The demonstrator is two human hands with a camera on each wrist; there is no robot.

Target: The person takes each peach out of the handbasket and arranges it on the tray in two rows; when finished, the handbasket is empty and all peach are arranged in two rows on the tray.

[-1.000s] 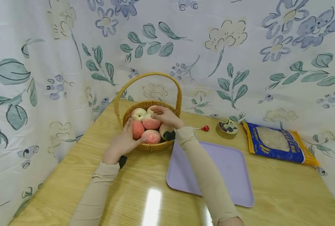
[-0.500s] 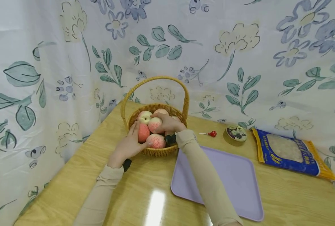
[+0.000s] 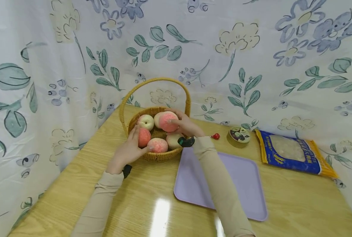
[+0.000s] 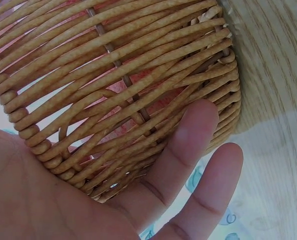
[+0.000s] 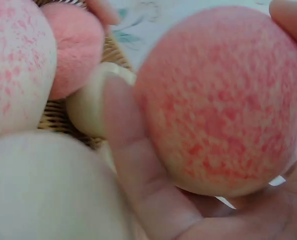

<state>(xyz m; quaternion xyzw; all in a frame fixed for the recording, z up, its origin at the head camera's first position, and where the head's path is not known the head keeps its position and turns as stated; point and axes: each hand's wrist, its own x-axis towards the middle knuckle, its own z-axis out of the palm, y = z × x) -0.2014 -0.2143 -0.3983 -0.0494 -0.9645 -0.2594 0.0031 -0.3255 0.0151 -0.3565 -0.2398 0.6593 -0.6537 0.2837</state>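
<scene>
Right hand [image 3: 185, 124] clasping a peach [image 3: 168, 121] over the basket [image 3: 161, 158], at its 1 o'clock.
The hands are apart: the right has thumb and fingers curled round the peach, while the left hand [image 3: 129, 148], at the basket's 8 o'clock, lays fairly straight fingers against the woven wall. In the basket sit a red peach [image 3: 144, 137] at 9 o'clock, a speckled peach [image 3: 157, 145] at 6 and pale peaches [image 3: 146, 122] at 11, 12 and 4, the 12 o'clock one partly hidden. On the table [image 3: 134, 204], the tray [image 3: 238, 184] lies toward 4 o'clock, partly under the right sleeve [image 3: 221, 184]; toward 3 o'clock are a lollipop [image 3: 216, 136], a tin [image 3: 238, 136] and, farthest, a bag [image 3: 294, 153].
</scene>
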